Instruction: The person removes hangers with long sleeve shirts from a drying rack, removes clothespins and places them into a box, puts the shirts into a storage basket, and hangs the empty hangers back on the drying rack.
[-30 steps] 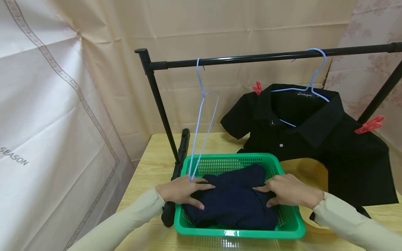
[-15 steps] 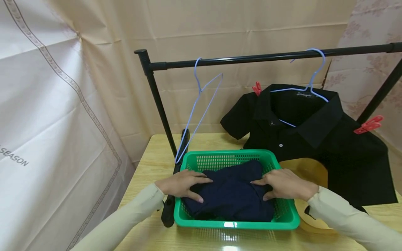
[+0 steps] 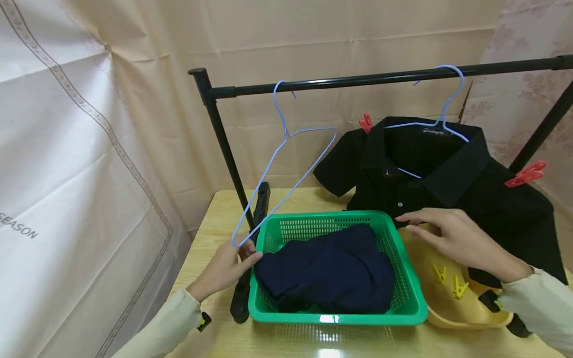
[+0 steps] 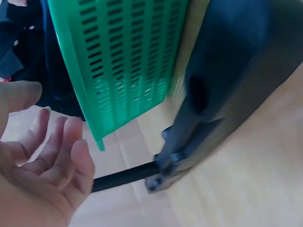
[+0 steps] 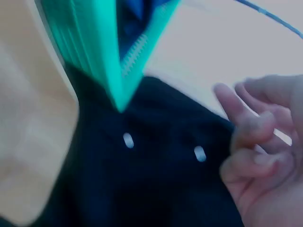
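In the head view my left hand [image 3: 228, 268] is just outside the left end of a green basket [image 3: 335, 318], by the lower corner of a blue wire hanger [image 3: 268, 174]. The left wrist view shows that hand's fingers [image 4: 57, 156] loosely bent and holding nothing. A bundled navy garment [image 3: 327, 271] lies in the basket. My right hand [image 3: 461, 241] is over a yellow tub [image 3: 465, 313] holding yellow clothespins [image 3: 458, 288], right of the basket. Its fingers [image 5: 251, 127] are relaxed and hold nothing. The bare hanger hooks over a black rail [image 3: 340, 81].
A black short-sleeved shirt [image 3: 429, 199] hangs at the right on another blue hanger [image 3: 452, 99], with red clothespins [image 3: 525, 174] at its shoulders. The rack's left foot [image 3: 240, 298] stands on the wooden table [image 3: 215, 323], left of the basket.
Both hands have come off the navy garment, the left going left and the right moving right over the tub. The bare hanger has swung round, and the basket has shifted slightly away.
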`<act>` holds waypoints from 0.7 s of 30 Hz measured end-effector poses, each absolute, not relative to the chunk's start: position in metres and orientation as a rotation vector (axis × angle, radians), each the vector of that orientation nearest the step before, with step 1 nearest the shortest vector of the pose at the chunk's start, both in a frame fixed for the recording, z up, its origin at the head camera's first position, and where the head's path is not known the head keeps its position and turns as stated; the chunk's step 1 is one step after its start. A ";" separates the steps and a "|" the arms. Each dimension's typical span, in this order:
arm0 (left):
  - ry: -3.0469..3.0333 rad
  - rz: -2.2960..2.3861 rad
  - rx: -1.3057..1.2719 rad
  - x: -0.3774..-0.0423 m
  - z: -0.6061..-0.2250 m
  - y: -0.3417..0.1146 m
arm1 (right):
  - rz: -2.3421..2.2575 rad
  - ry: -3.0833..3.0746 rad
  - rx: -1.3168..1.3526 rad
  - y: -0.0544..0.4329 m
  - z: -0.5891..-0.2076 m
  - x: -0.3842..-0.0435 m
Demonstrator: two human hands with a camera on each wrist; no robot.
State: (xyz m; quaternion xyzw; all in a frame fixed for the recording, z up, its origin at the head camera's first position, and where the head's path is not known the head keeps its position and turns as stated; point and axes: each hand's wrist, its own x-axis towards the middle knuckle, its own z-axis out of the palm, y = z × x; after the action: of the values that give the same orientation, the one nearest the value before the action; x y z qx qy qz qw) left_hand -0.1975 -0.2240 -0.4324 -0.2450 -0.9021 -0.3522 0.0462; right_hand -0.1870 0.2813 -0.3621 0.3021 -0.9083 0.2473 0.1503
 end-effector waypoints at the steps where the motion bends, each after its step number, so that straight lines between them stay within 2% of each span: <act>1: -2.785 -1.110 -0.701 -0.193 -0.432 -0.227 | 0.685 -2.577 0.797 0.288 -0.357 -0.184; 6: -2.950 -1.285 -0.532 -0.173 -0.435 -0.234 | 0.652 -2.483 0.505 0.320 -0.340 -0.165; 11: -3.042 -1.570 -0.461 -0.162 -0.442 -0.236 | 0.871 -2.299 0.321 0.346 -0.337 -0.151; 21: -3.023 -1.940 -0.347 -0.157 -0.454 -0.239 | 0.914 -2.225 0.027 0.394 -0.354 -0.161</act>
State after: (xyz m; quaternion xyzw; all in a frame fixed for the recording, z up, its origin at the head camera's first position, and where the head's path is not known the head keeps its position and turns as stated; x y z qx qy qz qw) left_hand -0.1575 -0.2390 -0.4539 -0.0934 -0.8150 -0.5230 -0.2314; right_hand -0.1611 0.3943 -0.3539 0.0103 -0.8631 0.3544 0.3597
